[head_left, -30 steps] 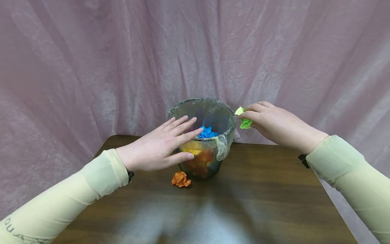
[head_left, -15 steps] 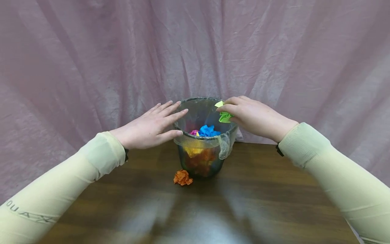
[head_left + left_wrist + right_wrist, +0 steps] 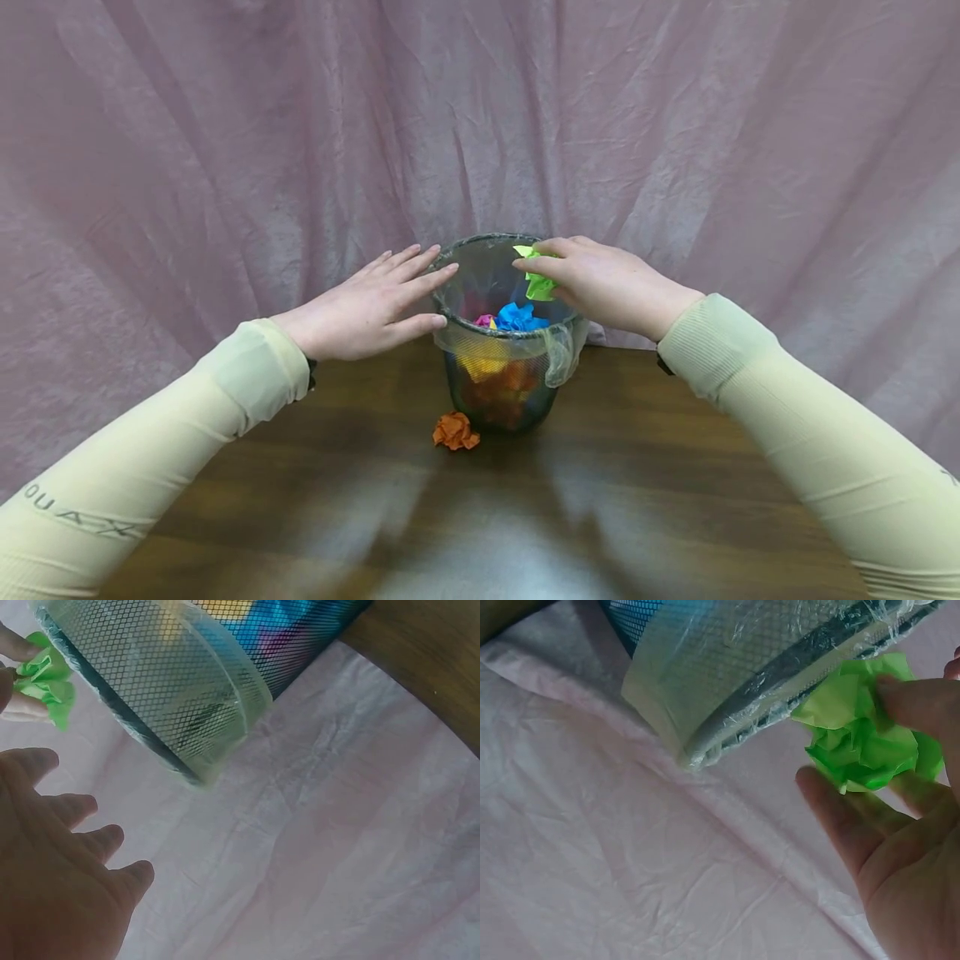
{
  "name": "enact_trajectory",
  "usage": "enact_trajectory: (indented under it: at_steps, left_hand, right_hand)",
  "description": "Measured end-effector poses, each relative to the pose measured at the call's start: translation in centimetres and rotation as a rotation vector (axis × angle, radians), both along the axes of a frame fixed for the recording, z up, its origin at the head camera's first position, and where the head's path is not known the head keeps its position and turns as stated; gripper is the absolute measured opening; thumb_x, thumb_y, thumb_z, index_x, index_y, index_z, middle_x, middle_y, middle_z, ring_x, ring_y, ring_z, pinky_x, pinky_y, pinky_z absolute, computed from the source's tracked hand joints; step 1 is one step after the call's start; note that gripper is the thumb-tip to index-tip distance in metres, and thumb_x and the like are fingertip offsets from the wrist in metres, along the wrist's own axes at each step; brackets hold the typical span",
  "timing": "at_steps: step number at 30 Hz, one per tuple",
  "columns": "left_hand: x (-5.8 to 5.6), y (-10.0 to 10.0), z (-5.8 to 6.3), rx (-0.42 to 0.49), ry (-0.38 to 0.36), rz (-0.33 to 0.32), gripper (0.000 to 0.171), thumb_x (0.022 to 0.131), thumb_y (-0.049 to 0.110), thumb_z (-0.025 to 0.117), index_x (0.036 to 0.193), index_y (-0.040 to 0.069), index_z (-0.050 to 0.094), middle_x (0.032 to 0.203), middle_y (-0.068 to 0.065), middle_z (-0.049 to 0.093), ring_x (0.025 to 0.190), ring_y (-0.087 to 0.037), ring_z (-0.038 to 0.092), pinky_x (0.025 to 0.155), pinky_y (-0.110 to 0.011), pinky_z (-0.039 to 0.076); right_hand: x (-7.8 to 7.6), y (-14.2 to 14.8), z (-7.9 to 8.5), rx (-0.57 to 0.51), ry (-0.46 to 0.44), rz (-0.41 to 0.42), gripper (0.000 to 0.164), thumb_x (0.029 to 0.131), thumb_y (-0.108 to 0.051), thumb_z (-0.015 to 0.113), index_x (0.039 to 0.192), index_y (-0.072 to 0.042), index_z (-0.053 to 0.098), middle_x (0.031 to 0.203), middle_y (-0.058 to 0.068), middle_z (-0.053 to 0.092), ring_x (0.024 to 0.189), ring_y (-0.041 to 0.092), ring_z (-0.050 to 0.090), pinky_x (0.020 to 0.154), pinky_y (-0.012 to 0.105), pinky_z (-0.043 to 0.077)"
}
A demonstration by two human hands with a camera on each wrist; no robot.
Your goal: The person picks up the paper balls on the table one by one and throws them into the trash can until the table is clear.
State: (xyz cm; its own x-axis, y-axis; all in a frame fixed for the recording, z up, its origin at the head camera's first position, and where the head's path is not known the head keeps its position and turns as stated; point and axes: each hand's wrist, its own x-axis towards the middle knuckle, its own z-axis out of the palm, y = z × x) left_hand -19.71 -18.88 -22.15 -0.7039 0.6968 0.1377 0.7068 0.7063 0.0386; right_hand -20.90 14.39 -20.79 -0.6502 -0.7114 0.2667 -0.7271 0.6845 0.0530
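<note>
A crumpled bright green paper ball (image 3: 862, 739) is pinched between thumb and fingers of my right hand (image 3: 607, 279), over the right side of a mesh wastebasket (image 3: 504, 392). My left hand (image 3: 360, 308) is spread with straight fingers, its fingertips beside the basket's left rim; it holds nothing. A clear plastic liner (image 3: 561, 354) folds over the rim and bunches at the right front. Inside the basket lie a blue paper ball (image 3: 519, 317), a pink one (image 3: 484, 321) and, seen through the mesh, yellow and orange paper.
An orange crumpled paper ball (image 3: 456, 432) lies on the dark wooden table (image 3: 337, 500) at the basket's front left foot. Behind the table hangs a pink curtain (image 3: 480, 117), close to the back of the basket.
My right hand has moved left with the green paper ball, from outside the rim to over the basket. My left hand has drawn back from the basket's front to its left side.
</note>
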Motion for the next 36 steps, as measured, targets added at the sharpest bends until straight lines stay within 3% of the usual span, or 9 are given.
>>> enact_trajectory:
  at_steps: [6, 13, 19, 24, 29, 36]
  left_hand:
    - [0.0, -0.1, 0.0, 0.001, -0.016, 0.005, 0.073, 0.104, 0.062, 0.042, 0.165, 0.026, 0.021, 0.171, -0.005, 0.008, 0.157, -0.027, 0.003, 0.124, -0.052, 0.005]
    - [0.3, 0.1, -0.3, 0.008, -0.008, -0.019, 0.073, 0.104, 0.061, 0.043, 0.165, 0.027, 0.021, 0.171, -0.005, 0.009, 0.157, -0.027, 0.004, 0.124, -0.052, 0.006]
    - [1.2, 1.0, -0.7, 0.024, 0.020, -0.078, 0.072, 0.104, 0.060, 0.044, 0.164, 0.026, 0.024, 0.171, -0.005, 0.010, 0.157, -0.027, 0.005, 0.125, -0.050, 0.007]
    - [2.8, 2.2, -1.0, 0.056, 0.060, -0.172, 0.069, 0.105, 0.057, 0.045, 0.164, 0.023, 0.028, 0.170, -0.006, 0.014, 0.156, -0.028, 0.008, 0.124, -0.051, 0.011]
    - [5.1, 4.0, -1.6, 0.064, 0.114, -0.317, 0.069, 0.106, 0.055, 0.044, 0.164, 0.020, 0.028, 0.171, -0.005, 0.012, 0.156, -0.028, 0.008, 0.124, -0.052, 0.015]
    - [8.1, 6.7, -3.8, 0.024, 0.151, -0.469, 0.069, 0.107, 0.055, 0.043, 0.163, 0.018, 0.030, 0.170, -0.009, 0.018, 0.156, -0.028, 0.009, 0.124, -0.047, 0.016]
  right_hand:
    - [0.0, 0.0, 0.0, 0.031, -0.039, -0.042, 0.067, 0.097, -0.018, 0.073, 0.157, -0.022, 0.045, 0.159, 0.016, 0.040, 0.142, 0.040, 0.042, 0.108, 0.058, 0.042]
    - [0.3, 0.5, -0.1, 0.041, -0.020, -0.044, 0.063, 0.100, -0.033, 0.068, 0.157, -0.019, 0.044, 0.159, 0.016, 0.042, 0.146, 0.037, 0.037, 0.116, 0.055, 0.032]
    - [1.6, 2.2, -0.3, 0.052, -0.015, -0.070, 0.065, 0.102, -0.044, 0.062, 0.159, -0.020, 0.040, 0.162, 0.013, 0.037, 0.150, 0.037, 0.029, 0.119, 0.055, 0.026]
    - [3.1, 4.3, -1.0, 0.025, 0.006, -0.081, 0.066, 0.102, -0.042, 0.063, 0.159, -0.018, 0.040, 0.162, 0.014, 0.036, 0.150, 0.041, 0.028, 0.119, 0.058, 0.025]
    - [4.3, 6.6, -2.4, 0.020, 0.021, -0.114, 0.069, 0.101, -0.041, 0.064, 0.160, -0.018, 0.038, 0.163, 0.014, 0.035, 0.148, 0.043, 0.030, 0.118, 0.059, 0.025]
    - [5.4, 9.4, -5.2, 0.005, 0.008, -0.149, 0.071, 0.099, -0.040, 0.069, 0.159, -0.016, 0.040, 0.161, 0.017, 0.038, 0.146, 0.045, 0.033, 0.117, 0.060, 0.027]
